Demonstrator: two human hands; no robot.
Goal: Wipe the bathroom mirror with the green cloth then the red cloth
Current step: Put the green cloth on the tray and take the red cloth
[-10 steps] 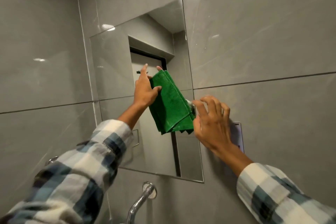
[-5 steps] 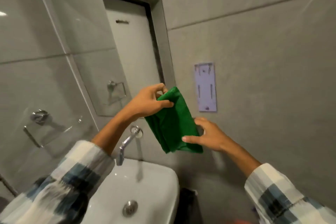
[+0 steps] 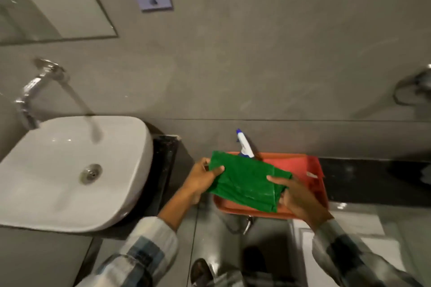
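Both hands grip the folded green cloth [image 3: 245, 183]: left hand [image 3: 203, 182] pinches its left end, right hand [image 3: 296, 196] its right end, above an orange plastic tray [image 3: 247, 209]. The red cloth [image 3: 300, 168] lies in the tray beyond the right hand.

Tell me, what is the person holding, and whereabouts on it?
A folded green cloth, held at its two ends: the left hand pinches the left end, the right hand grips the right end.
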